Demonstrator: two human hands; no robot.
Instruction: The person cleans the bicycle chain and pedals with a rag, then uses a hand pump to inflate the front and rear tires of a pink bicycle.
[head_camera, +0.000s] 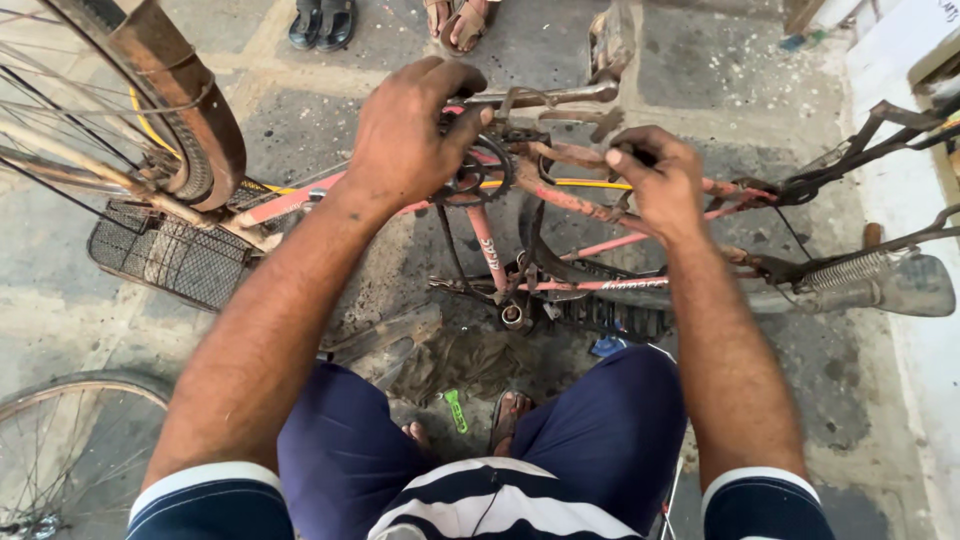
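Pavement (700, 70) of grey, stained slabs carries everything here. Across it lies the pink bicycle frame (600, 205), on its side and rusty, so that its drivetrain faces up toward you. At the left a mounted wheel with a brown mudguard (180, 90) stands over a wire basket (170, 255); the saddle (900, 285), with its springs, points right. Your left hand (405, 135) is closed over the chainring (480, 170), fingers curled on its rim as if to steady it. Your right hand (655, 180) pinches shut on a frame tube just beside it; whether it holds a small tool, I cannot tell. A green object (456, 410) lies between your feet.
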